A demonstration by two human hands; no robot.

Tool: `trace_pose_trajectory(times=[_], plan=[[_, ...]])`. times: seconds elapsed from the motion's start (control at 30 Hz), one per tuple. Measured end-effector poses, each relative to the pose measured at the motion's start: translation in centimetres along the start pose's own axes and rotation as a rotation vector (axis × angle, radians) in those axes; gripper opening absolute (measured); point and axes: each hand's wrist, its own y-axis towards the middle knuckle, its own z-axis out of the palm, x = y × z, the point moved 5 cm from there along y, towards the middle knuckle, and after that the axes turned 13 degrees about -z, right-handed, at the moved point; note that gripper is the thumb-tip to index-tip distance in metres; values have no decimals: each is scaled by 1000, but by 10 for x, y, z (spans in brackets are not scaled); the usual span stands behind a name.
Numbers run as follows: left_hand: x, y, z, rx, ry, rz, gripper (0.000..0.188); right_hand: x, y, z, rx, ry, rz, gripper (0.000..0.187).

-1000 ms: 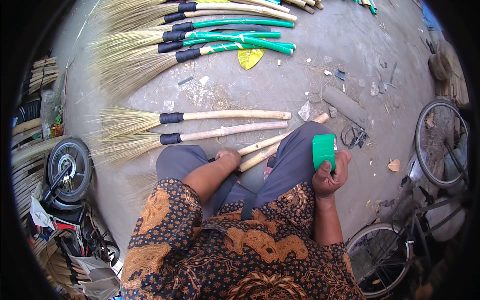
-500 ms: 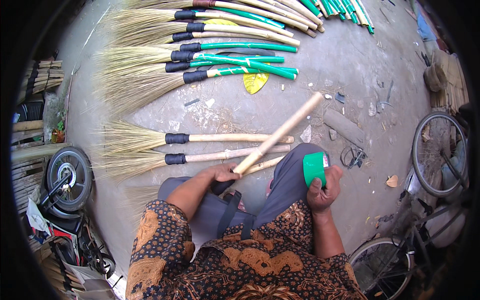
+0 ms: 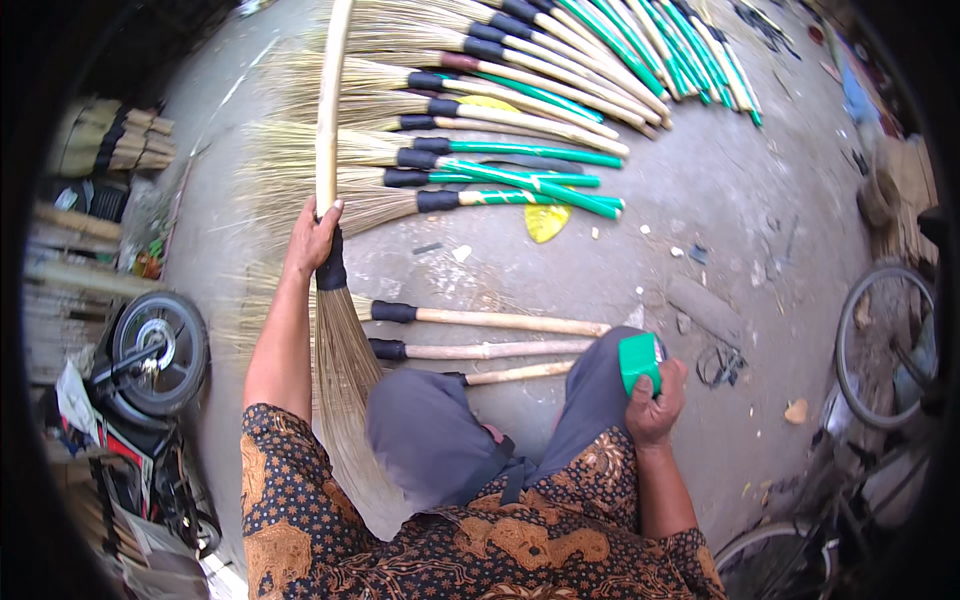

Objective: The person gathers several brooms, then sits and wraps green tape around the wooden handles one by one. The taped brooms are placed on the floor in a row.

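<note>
My left hand (image 3: pixel 314 238) is closed round a broom (image 3: pixel 330 130) just above its black binding. The broom stands nearly upright in view, its pale handle pointing away and its straw bristles (image 3: pixel 348 375) hanging down beside my left knee. In my right hand (image 3: pixel 656 405), by my right knee, is a roll of wide green tape (image 3: pixel 638 362), gripped between thumb and fingers. Three brooms with pale handles (image 3: pixel 500 350) lie on the ground just beyond my knees, partly hidden by my legs and the held broom.
Farther off, many brooms (image 3: pixel 560 105) lie in a fanned row, some with green-wrapped handles. A yellow leaf (image 3: pixel 546 222) lies under one. A motorcycle wheel (image 3: pixel 160 350) stands at the left, a bicycle wheel (image 3: pixel 885 345) at the right. Dark tangled strips (image 3: pixel 720 366) lie beyond my right hand.
My left hand has moved left and away from me, swinging the broom from a slant across my knees to upright at the left. The right hand keeps the green tape.
</note>
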Motion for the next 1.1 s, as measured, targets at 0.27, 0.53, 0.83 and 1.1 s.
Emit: trace_pose_trajectory(times=[0.27,0.53,0.83,1.1], plan=[[-106,-94,-50,444,-28,-90,54,7,23,-15,-66,175,281,19],[-160,-289,155,905,256,134,61,46,48,-72,51,141,127,23],[-201,-347,212,945,-468,235,42,58,19,-73,231,-1,170,26],[-214,-352,239,1066,-560,136,18,61,25,-73,235,-13,102,24]])
